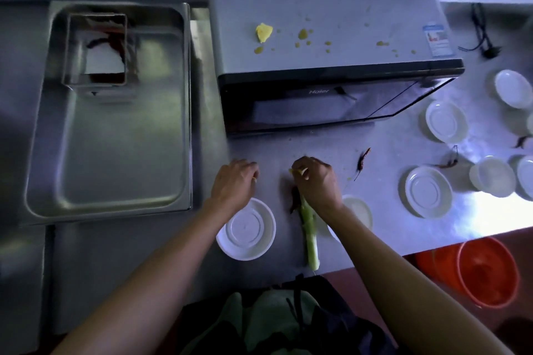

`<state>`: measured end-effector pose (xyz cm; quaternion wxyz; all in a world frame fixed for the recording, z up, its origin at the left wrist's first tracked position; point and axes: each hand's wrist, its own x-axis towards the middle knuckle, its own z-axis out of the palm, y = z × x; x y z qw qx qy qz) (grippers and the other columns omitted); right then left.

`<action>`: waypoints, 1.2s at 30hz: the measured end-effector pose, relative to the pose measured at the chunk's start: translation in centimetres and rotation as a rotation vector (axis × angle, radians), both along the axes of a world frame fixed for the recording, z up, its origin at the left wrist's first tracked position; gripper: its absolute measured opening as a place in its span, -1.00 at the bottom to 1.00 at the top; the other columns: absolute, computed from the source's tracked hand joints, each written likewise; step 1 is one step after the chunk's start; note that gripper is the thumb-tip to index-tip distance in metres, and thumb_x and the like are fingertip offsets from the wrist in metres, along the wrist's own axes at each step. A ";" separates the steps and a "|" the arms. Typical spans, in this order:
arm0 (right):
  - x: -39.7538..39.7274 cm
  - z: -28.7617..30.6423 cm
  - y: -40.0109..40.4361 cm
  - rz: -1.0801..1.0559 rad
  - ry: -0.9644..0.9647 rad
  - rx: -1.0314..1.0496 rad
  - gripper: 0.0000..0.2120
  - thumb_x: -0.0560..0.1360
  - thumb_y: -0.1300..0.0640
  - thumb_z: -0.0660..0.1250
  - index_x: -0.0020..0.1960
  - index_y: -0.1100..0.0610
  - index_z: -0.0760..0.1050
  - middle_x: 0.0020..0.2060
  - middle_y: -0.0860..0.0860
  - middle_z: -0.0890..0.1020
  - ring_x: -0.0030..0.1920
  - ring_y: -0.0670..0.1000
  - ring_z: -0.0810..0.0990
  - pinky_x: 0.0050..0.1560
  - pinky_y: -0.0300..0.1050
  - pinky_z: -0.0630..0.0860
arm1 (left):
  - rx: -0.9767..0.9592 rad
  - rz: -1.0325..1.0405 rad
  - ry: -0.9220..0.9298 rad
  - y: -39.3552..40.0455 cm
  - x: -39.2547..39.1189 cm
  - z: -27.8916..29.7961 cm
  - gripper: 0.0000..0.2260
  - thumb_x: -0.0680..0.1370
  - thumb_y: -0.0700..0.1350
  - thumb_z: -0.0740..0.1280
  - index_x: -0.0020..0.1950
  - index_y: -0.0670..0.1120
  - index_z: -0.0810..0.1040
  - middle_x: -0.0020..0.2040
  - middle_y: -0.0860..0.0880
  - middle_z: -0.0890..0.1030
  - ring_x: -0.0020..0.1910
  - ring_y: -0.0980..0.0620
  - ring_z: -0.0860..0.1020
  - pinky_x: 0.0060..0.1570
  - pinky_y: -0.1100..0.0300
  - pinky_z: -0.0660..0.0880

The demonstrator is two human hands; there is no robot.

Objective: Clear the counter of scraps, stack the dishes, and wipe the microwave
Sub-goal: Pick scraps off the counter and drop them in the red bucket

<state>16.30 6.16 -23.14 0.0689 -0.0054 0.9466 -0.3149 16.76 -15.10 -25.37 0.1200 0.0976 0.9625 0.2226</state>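
My right hand is closed on a long green vegetable stalk and pinches a small yellow scrap at its fingertips, with a dark chilli piece beside it. My left hand rests curled on the counter with a tiny scrap at its fingers. A white dish lies under my left wrist. The grey microwave carries a yellow scrap and yellow-green splatters on top. A dried chilli lies right of my right hand.
Several white dishes are scattered on the right counter, with more dried chillies among them. A steel tray holding a small metal container sits left. An orange basin stands below the counter edge.
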 end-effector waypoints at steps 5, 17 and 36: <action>1.3 1.2 2.7 -0.054 0.018 0.006 -0.98 0.50 0.20 0.43 -0.08 0.11 0.63 -0.19 0.06 0.66 -0.23 0.13 0.63 -0.25 -0.03 0.56 | 0.031 -0.029 0.045 3.2 -0.8 2.2 -0.92 0.51 -0.16 0.36 -0.01 -0.02 0.57 -0.03 -0.02 0.62 0.04 -0.09 0.54 -0.04 0.05 0.47; 11.0 3.5 17.4 -0.333 0.084 -0.036 -0.97 0.48 0.22 0.44 -0.08 0.14 0.64 -0.17 0.09 0.67 -0.20 0.16 0.62 -0.17 0.08 0.54 | 0.091 -0.234 0.137 19.1 2.1 5.6 -0.93 0.47 -0.18 0.39 -0.09 -0.03 0.59 -0.09 -0.01 0.62 -0.02 -0.11 0.55 -0.13 0.07 0.44; 36.6 4.6 42.3 -0.886 0.163 0.013 -0.92 0.47 0.10 0.46 -0.07 0.09 0.65 -0.16 0.01 0.66 -0.13 0.06 0.62 -0.09 0.05 0.55 | -0.016 -0.854 0.177 51.4 18.2 8.7 -0.91 0.54 -0.05 0.35 0.03 0.03 0.57 -0.02 -0.01 0.59 0.03 -0.11 0.57 0.01 0.02 0.50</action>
